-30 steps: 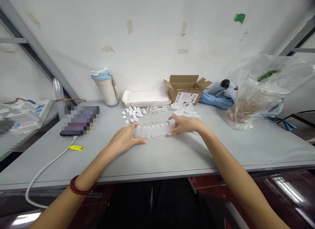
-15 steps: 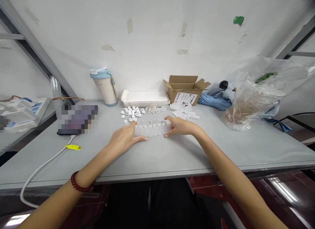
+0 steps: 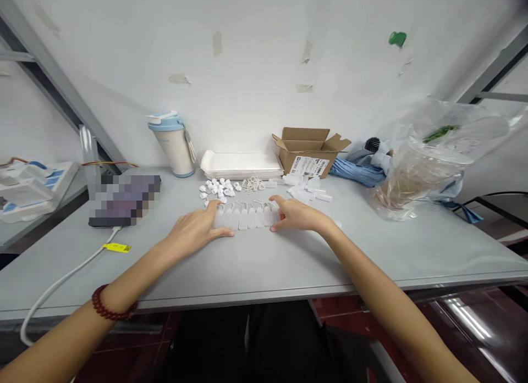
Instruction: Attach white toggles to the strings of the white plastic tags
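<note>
1. head view: the left hand has its thumb and forefinger spread at the left end of the row of translucent pieces.
2. the right hand has its thumb and forefinger spread at the right end.
3. the row lies flat on the worktop, between the hands.
4. just beyond lie white caps, looped strings and loose clear pieces.
5. farther back are white trays and an open cardboard box.
</note>
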`<state>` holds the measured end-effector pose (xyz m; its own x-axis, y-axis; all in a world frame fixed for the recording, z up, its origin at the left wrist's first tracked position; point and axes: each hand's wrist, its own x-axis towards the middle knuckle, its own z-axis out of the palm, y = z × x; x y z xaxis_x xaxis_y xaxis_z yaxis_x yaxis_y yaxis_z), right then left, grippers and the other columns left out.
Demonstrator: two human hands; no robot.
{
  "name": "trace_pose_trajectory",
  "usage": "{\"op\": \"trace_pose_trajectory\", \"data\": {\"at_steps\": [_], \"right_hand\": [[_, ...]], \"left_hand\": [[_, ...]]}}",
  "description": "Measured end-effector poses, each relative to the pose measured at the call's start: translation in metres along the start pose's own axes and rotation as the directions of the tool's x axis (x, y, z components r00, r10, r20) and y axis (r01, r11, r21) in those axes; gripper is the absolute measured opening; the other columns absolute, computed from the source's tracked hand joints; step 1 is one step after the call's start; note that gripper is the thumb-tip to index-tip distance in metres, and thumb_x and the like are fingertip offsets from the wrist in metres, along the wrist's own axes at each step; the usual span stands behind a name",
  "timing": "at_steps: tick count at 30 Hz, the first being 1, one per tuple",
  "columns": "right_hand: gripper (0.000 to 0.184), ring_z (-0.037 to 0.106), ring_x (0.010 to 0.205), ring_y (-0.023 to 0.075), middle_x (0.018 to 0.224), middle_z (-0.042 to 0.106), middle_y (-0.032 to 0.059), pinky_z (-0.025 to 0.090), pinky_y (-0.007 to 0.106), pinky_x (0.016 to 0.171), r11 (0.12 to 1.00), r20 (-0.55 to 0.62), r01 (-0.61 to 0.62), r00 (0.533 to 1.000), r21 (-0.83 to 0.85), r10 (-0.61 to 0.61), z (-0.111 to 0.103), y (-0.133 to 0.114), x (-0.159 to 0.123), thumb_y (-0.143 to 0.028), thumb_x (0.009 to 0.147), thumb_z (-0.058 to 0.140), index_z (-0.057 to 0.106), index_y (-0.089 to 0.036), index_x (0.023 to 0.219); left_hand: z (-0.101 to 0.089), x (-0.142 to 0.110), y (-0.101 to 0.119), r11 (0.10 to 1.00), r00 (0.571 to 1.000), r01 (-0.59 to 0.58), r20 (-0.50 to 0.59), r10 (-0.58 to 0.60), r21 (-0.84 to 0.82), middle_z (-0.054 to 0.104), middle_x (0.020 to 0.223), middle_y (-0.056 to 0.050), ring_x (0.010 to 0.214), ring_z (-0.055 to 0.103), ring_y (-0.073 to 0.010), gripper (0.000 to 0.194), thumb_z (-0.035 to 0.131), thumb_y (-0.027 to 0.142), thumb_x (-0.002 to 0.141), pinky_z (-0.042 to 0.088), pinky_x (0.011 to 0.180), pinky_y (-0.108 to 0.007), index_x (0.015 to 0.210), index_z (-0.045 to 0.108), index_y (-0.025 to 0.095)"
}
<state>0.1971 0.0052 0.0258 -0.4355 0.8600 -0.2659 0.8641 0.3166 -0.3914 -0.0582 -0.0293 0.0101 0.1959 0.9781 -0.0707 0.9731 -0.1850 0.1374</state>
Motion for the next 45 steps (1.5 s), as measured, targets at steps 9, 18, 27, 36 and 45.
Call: {"op": "trace_pose_trajectory", "data": {"at_steps": [9, 18, 27, 36, 45], "right_hand": [[0.086, 0.056, 0.085, 0.0232, 0.099, 0.060, 0.0107, 0.038, 0.028, 0.063, 1.000, -0.007, -0.016, 1.000, -0.015, 0.016, -0.002, 0.001, -0.002, -0.038, 0.071, 0.067, 0.025, -0.016, 0.142], [0.086, 0.056, 0.088, 0.0246, 0.102, 0.059, 0.0121, 0.038, 0.028, 0.064, 1.000, 0.001, -0.019, 1.000, -0.023, 0.019, -0.002, -0.001, -0.003, -0.040, 0.071, 0.066, 0.025, -0.015, 0.143], [0.097, 0.059, 0.081, 0.0197, 0.097, 0.063, 0.0079, 0.042, 0.027, 0.066, 0.987, 0.116, 0.033, 0.992, 0.157, -0.051, -0.012, 0.011, -0.001, -0.050, 0.069, 0.068, 0.016, -0.017, 0.145], [0.055, 0.061, 0.073, 0.0161, 0.091, 0.067, 0.0069, 0.042, 0.025, 0.061, 0.972, -0.140, -0.131, 0.977, 0.196, 0.160, -0.038, 0.055, -0.002, -0.044, 0.078, 0.063, 0.045, -0.017, 0.123], [0.034, 0.059, 0.085, 0.0224, 0.099, 0.063, 0.0136, 0.036, 0.026, 0.060, 0.937, -0.378, -0.323, 0.891, -0.135, 0.253, -0.026, 0.066, 0.017, -0.039, 0.079, 0.063, 0.059, -0.015, 0.103]], "left_hand": [[-0.023, 0.020, -0.036, 0.959, 0.991, 0.020, -0.121, -0.056, -0.283, 0.061, 0.068, -0.003, 0.061, 0.058, -0.0220, 0.060, 0.020, 0.059, 0.086, 0.040, 0.060, -0.030, 0.117, 0.052, 0.019], [-0.029, 0.050, -0.041, 0.974, 0.999, 0.031, 0.023, -0.026, -0.225, 0.058, 0.052, 0.004, 0.043, 0.054, -0.0173, 0.047, 0.048, 0.045, 0.071, 0.038, 0.052, -0.026, 0.110, 0.057, 0.022], [-0.039, 0.067, -0.018, 0.980, 0.990, 0.024, -0.129, -0.050, -0.197, 0.066, 0.060, -0.001, 0.048, 0.059, -0.0184, 0.037, 0.047, 0.035, 0.072, 0.043, 0.057, -0.027, 0.101, 0.064, 0.018], [-0.019, 0.132, 0.040, 0.964, 0.945, -0.240, -0.258, 0.203, -0.118, 0.069, 0.093, -0.010, 0.085, 0.063, -0.0237, 0.031, 0.050, 0.019, 0.073, 0.046, 0.074, -0.030, 0.097, 0.070, 0.014], [-0.011, 0.154, 0.054, 0.960, 0.922, -0.254, -0.328, 0.205, -0.115, 0.071, 0.085, -0.012, 0.086, 0.061, -0.0267, 0.024, 0.054, 0.020, 0.073, 0.046, 0.073, -0.033, 0.083, 0.075, 0.016]]}}
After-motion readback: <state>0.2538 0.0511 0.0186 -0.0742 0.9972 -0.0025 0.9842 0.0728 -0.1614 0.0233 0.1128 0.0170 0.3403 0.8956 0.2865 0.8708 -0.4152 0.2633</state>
